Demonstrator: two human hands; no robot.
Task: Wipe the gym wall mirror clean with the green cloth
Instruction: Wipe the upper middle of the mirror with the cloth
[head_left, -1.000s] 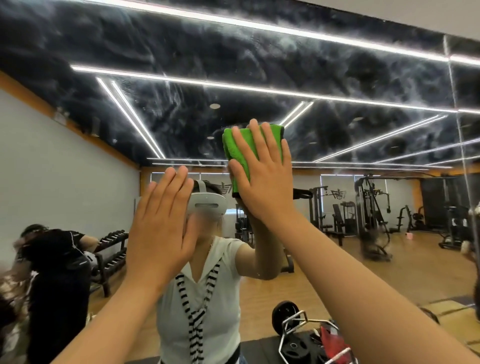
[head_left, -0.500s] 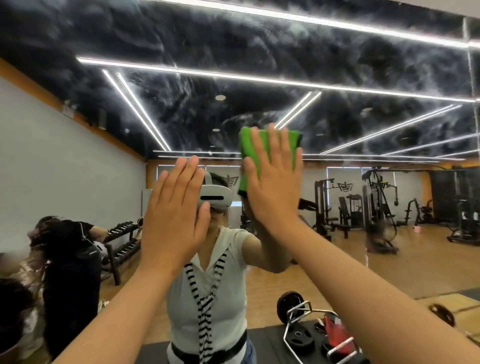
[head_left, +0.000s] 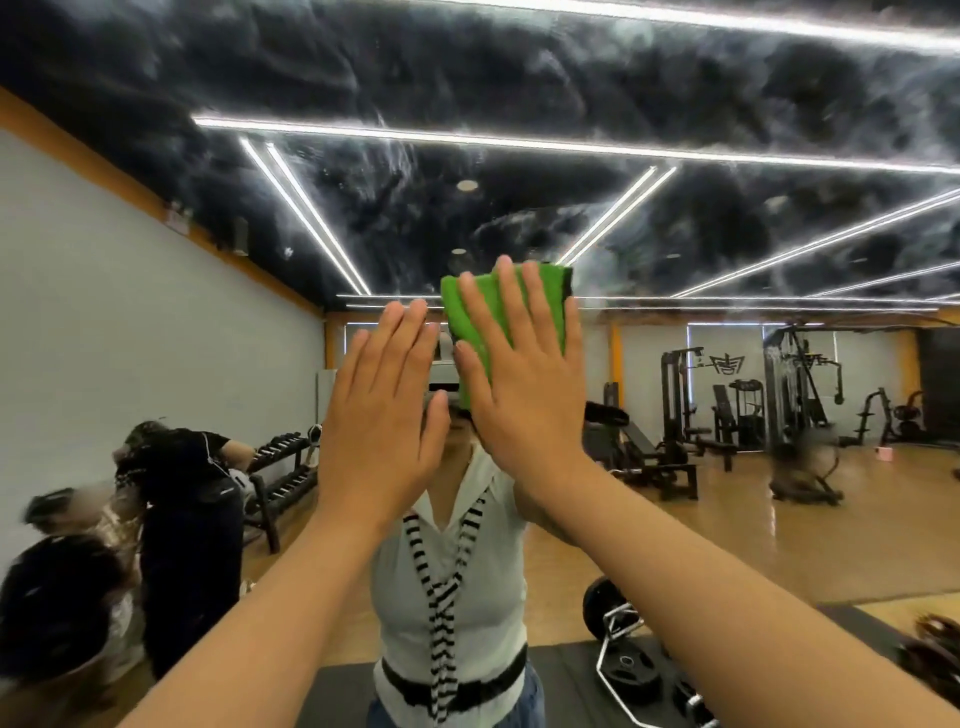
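The gym wall mirror (head_left: 727, 249) fills the whole view and shows smeary streaks across the reflected dark ceiling. A folded green cloth (head_left: 483, 306) is pressed flat on the glass under my right hand (head_left: 524, 374), whose fingers are spread over it at about head height. My left hand (head_left: 384, 410) is raised just left of it, palm toward the glass, fingers straight and together, holding nothing. Whether the left palm touches the mirror cannot be told. My own reflection is partly hidden behind both hands.
The mirror reflects a dumbbell rack (head_left: 283, 467) and people at the left, weight machines (head_left: 737, 410) at the right, and a barbell with plates (head_left: 623, 660) on a black mat low in the middle.
My right hand has slid the cloth down the glass and a little left, closer to my left hand. The left hand has kept roughly its place.
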